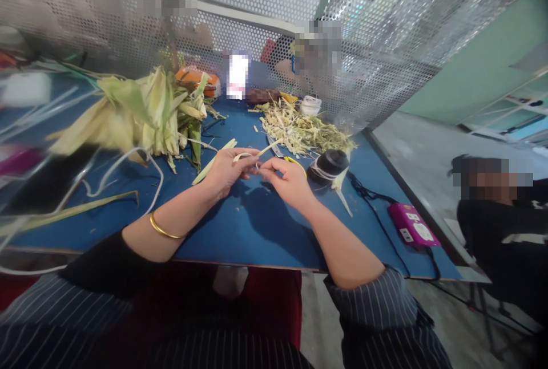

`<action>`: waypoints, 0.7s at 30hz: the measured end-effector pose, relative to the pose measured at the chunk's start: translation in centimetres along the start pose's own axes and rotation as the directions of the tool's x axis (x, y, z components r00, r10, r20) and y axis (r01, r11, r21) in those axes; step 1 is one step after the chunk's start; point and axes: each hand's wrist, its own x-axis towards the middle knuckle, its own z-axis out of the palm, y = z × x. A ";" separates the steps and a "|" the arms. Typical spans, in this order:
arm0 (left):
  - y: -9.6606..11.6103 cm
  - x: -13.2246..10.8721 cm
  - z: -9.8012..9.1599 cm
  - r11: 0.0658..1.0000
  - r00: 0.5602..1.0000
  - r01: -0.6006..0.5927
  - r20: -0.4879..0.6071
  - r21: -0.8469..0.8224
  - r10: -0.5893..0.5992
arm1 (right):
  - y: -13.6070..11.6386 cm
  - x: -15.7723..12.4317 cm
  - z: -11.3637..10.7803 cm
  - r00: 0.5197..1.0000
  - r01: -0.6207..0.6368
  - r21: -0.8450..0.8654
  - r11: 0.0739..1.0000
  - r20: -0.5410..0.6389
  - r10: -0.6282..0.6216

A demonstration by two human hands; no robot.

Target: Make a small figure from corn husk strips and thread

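My left hand [226,170] is closed on a narrow pale corn husk strip [269,147], whose end sticks out past the fingers toward the upper right. My right hand [285,179] pinches at the same spot, its fingertips meeting those of the left over the table; the small part between them is hard to make out. Just beyond the right hand lie scissors [274,145] with yellow handles, partly covered by the hand. A black spool [329,165] with pale thread around it sits to the right. Behind the left hand rests a longer husk piece [214,162].
A large corn husk bundle [149,109] lies at left, and husk scraps [302,129] are heaped at the back beside a white tub [311,105]. A magenta power strip [413,225] with black cables is at right. A perforated metal screen [265,32] borders the blue table [257,238].
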 end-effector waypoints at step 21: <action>0.9 -0.2 -0.1 0.955 0.922 0.204 0.370 -0.216 -0.113 | 2.5 1.0 0.3 0.984 0.148 -0.080 0.986 -0.092 -0.155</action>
